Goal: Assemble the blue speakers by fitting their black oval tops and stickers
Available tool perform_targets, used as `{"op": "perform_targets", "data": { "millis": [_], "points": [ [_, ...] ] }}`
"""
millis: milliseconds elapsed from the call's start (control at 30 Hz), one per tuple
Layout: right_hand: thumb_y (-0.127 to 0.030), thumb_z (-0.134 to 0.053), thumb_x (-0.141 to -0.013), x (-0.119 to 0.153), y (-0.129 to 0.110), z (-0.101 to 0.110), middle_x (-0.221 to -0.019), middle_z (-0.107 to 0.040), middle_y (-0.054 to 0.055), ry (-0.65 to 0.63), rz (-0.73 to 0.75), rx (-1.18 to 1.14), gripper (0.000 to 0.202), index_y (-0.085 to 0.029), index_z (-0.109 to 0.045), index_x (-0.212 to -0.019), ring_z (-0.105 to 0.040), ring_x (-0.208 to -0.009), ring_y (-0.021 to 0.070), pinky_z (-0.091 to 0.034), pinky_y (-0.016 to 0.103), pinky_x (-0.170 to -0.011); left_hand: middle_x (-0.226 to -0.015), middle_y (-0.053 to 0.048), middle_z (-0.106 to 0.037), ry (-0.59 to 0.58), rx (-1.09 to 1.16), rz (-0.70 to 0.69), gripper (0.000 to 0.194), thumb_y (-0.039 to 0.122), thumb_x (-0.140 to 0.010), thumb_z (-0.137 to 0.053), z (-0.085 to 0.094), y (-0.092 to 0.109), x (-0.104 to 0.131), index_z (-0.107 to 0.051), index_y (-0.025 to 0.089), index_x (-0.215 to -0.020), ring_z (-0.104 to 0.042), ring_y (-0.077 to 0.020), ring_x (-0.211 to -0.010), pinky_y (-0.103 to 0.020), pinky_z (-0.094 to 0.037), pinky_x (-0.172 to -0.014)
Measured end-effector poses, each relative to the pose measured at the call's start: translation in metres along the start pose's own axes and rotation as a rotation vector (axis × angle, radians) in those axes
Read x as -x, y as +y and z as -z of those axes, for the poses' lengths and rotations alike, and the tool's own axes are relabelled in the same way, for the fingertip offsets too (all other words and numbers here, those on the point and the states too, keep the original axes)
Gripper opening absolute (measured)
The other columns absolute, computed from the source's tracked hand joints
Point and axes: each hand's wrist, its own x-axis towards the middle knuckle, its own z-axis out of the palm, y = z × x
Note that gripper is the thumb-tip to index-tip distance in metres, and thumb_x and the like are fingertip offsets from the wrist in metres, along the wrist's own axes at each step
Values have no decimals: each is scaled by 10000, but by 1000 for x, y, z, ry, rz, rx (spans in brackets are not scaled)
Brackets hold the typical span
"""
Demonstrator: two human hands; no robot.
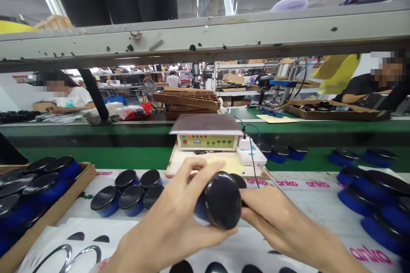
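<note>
"How will the blue-and-black piece [223,200] handle?"
"Light and stiff, probably, with a slippery face; best held by its sides."
"Where is it?"
"Before the button-panel machine [208,141]. The left hand [179,207] clasps it, thumb below; the right hand [275,209] meets its edge (grip unclear)."

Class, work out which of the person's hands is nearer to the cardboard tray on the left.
Left. The left hand, around a blue-and-black piece, is to the right of the cardboard tray; the right hand is farther right.
</note>
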Motion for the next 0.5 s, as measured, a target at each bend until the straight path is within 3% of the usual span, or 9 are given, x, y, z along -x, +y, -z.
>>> {"op": "perform_targets", "data": {
  "millis": [67, 167, 233, 300, 400, 500],
  "points": [
    [-185, -298, -988, 3, -5, 4, -621, -578, 7, 14, 30, 211, 276, -156, -556, -896, -488, -491, 160, -297, 290, -454, -1112, -30, -511, -17, -72, 50, 610, 205, -683, -732, 1, -1, -3, -451, 244, -1223, -550, -168, -1041, -230, -480, -876],
    [-163, -316, -982, 14, -5, 25, -593, -575, 11, 99, -9, 405, 274, -122, -587, -966, -516, -480, 166, -296, 296, -453, -1082, -36, -574, 163, -172, 94, 500, 251, -688, -707, -2, -4, -8, -501, 225, -1143, -563, -206, -1020, -310, -476, -893],
    [-213, -373, -986, 25, -2, 49, -611, -599, 0, 182, -78, 403, 243, -129, -602, -987, -535, -480, 125, -351, 255, -481, -1079, -43, -605, 237, -184, 215, 473, 287, -703, -697, -10, -8, -10, -513, 224, -1133, -585, -224, -988, -347, -498, -856],
    [-292, -448, -975, 36, 1, 73, -593, -592, -30, 382, -194, 439, 225, -152, -622, -1004, -504, -439, 76, -371, 202, -484, -1111, -49, -620, 121, -109, 312, 488, 315, -709, -701, -26, -11, -11, -514, 230, -1151, -601, -236, -989, -371, -513, -846],
    [-362, -510, -945, 47, 2, 98, -464, -449, -85, 726, -367, 566, 239, -185, -664, -988, -355, -353, 46, -341, 171, -432, -1196, -87, -603, -269, 44, 256, 586, 338, -697, -729, -67, -13, -6, -489, 201, -1214, -570, -273, -1097, -435, -480, -941],
    [-392, -517, -934, 58, 5, 110, -431, -348, -93, 800, -433, 571, 256, -205, -682, -993, -276, -345, 53, -316, 175, -400, -1320, -170, -519, -477, 21, 183, 606, 338, -704, -729, -109, -14, -2, -503, 136, -1229, -367, -357, -1314, -536, -346, -1062]
  ]
}}
